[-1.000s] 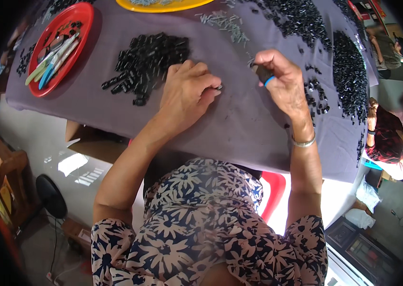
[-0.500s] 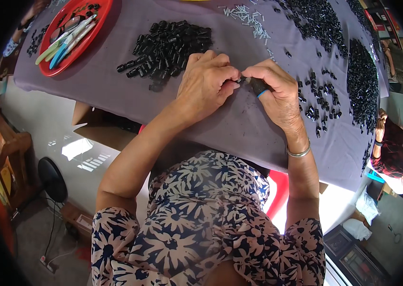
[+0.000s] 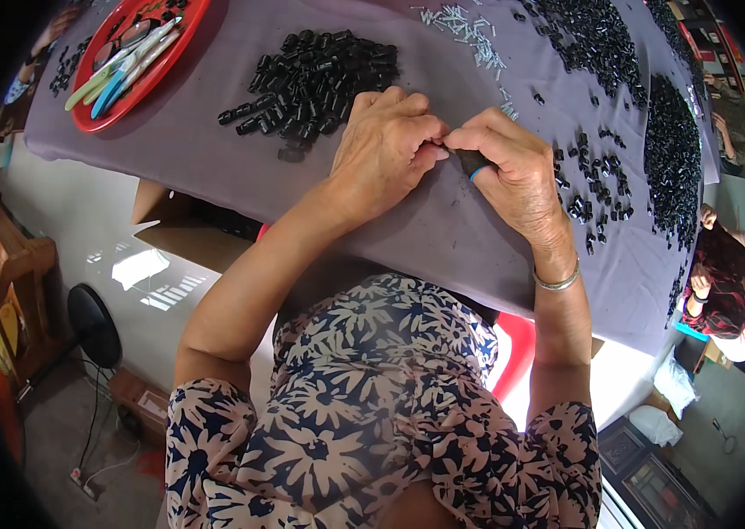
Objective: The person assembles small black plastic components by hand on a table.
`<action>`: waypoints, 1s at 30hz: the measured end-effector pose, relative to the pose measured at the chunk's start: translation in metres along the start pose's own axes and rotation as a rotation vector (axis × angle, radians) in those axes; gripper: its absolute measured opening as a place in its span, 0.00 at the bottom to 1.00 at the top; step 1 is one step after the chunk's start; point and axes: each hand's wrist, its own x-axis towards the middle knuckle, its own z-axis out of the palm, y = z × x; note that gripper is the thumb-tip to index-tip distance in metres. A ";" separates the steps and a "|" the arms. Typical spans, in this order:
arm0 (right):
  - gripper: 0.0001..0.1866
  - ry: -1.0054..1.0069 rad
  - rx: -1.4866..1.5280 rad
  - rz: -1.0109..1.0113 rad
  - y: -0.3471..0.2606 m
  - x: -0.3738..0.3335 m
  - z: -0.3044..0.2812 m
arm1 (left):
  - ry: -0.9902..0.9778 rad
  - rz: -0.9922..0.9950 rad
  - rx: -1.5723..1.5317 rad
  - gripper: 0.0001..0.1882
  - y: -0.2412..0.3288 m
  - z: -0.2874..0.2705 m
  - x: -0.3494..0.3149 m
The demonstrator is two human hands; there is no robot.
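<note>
Over the near part of the table, my left hand [image 3: 387, 152] and my right hand [image 3: 518, 169] meet fingertip to fingertip. Both are closed in a pinch around a small black part [image 3: 446, 146], mostly hidden by the fingers. A black cover with a blue band [image 3: 472, 166] sits on my right thumb. Just beyond my left hand lies a heap of black cylindrical pieces [image 3: 324, 84]. Loose small black parts [image 3: 597, 181] are scattered right of my right hand. Farther off lie thin silvery pins [image 3: 476, 42].
A red tray [image 3: 148, 86] at the far left holds several pen-like tools [image 3: 126, 70] and glasses. Larger spreads of black parts [image 3: 677, 159] cover the right side of the purple-grey tablecloth [image 3: 443, 234]. Other people sit along the right and at the far left.
My fingertips have drawn closer together, covering more of the small part between them. The hands otherwise stay in nearly the same place. A person at the right has moved an arm.
</note>
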 end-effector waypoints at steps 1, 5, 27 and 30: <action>0.24 0.007 -0.011 -0.006 0.000 0.000 0.000 | -0.001 -0.002 -0.001 0.05 0.001 0.000 0.000; 0.22 0.033 -0.025 0.014 -0.001 -0.001 0.003 | 0.005 0.002 0.003 0.06 -0.001 0.001 -0.002; 0.17 -0.060 0.396 0.339 0.008 -0.004 0.005 | -0.056 0.028 -0.118 0.24 0.003 -0.002 0.006; 0.15 -0.143 0.648 0.554 0.008 -0.001 -0.001 | -0.036 -0.032 -0.148 0.24 0.005 -0.002 0.003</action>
